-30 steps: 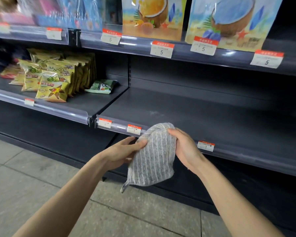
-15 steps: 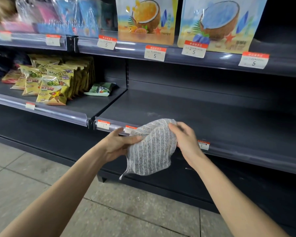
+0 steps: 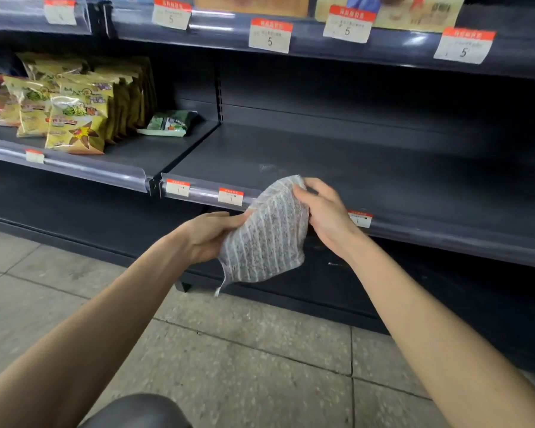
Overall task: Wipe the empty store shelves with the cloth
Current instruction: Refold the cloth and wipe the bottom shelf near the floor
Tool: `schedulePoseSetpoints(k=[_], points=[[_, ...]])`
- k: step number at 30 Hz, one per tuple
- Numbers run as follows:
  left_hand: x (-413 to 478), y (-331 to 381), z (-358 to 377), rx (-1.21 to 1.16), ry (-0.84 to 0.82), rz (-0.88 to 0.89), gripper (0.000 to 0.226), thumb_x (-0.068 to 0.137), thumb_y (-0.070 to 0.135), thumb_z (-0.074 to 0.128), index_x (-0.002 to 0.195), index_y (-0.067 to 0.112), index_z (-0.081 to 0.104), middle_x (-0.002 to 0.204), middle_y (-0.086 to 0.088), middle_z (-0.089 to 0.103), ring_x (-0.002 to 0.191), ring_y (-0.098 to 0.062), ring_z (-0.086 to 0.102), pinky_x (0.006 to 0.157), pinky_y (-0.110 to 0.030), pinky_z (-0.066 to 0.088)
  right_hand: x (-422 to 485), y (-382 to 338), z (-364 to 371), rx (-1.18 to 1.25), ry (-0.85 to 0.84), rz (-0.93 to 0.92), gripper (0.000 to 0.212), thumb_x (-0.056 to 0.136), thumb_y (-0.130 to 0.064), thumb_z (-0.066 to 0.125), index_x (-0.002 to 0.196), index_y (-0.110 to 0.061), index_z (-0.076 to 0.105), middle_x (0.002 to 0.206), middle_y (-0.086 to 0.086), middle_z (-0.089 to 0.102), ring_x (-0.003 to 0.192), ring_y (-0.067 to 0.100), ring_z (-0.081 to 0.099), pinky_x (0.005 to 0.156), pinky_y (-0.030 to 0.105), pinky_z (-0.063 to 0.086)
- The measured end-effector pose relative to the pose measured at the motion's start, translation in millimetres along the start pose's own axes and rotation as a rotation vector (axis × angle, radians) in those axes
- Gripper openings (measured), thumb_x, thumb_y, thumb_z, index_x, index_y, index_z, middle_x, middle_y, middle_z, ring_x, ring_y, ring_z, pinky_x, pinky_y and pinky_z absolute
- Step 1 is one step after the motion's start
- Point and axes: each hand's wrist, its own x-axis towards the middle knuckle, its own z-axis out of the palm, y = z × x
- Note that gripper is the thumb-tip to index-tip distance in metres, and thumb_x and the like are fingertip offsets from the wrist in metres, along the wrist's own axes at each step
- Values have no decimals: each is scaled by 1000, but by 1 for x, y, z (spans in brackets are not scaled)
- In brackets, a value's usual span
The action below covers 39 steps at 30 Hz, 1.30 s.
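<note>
A grey-and-white striped cloth [image 3: 266,236] hangs in front of the lip of a dark, bare shelf [image 3: 352,168]. My left hand [image 3: 210,233] grips the cloth's left edge. My right hand [image 3: 325,211] pinches its upper right corner, just above the shelf's front rail. The cloth hangs in the air and does not lie on the shelf surface. A faint pale smudge shows on the shelf just behind the cloth.
Yellow snack bags [image 3: 74,109] and a green packet [image 3: 170,123] fill the neighbouring shelf to the left. Price tags [image 3: 230,196] line the rail. An upper shelf [image 3: 322,41] with goods overhangs. A lower shelf and tiled floor [image 3: 244,350] lie below. A dark knee [image 3: 136,412] shows at bottom.
Both hands with the cloth have risen slightly toward the shelf's front edge. The camera has dropped and tilted down, so the upper shelf's goods are nearly out of view.
</note>
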Motion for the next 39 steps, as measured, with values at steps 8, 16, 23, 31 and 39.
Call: schedulePoseSetpoints(k=[8,16,23,31,39], points=[[-28,30,14,197,347,701,40,76,-2,79,110,17,70,112,-5,71,80,-17,69,69,-30,56,-6,-7,-1,-438,20,-283,64,91,-43,63,149,-29,38,106,-13,67,91,1,59,97,29,46],[4,63,24,554,554,1027,20,75,6,83,83,19,70,79,8,68,59,3,55,60,-14,44,23,-37,-14,-692,85,-285,52,85,-51,68,117,-10,65,111,0,58,98,13,54,80,27,37],[61,51,36,1146,405,826,21,93,30,65,102,16,77,125,-3,69,122,-15,58,94,-20,39,78,-30,-34,-918,350,-47,31,90,-22,60,120,-20,54,97,5,65,93,28,62,76,38,50],[83,46,2,1515,366,596,49,99,58,29,119,34,67,138,15,58,149,-11,21,118,-42,15,72,-10,5,-1284,-238,152,66,96,-66,21,153,-33,24,165,5,11,151,28,10,119,51,11],[100,39,-51,1341,884,858,46,101,32,31,119,13,68,139,-7,59,144,-23,36,117,-46,21,133,0,9,-1398,-363,241,58,99,-59,13,151,-45,-12,159,-5,-28,145,27,-29,112,67,-15]])
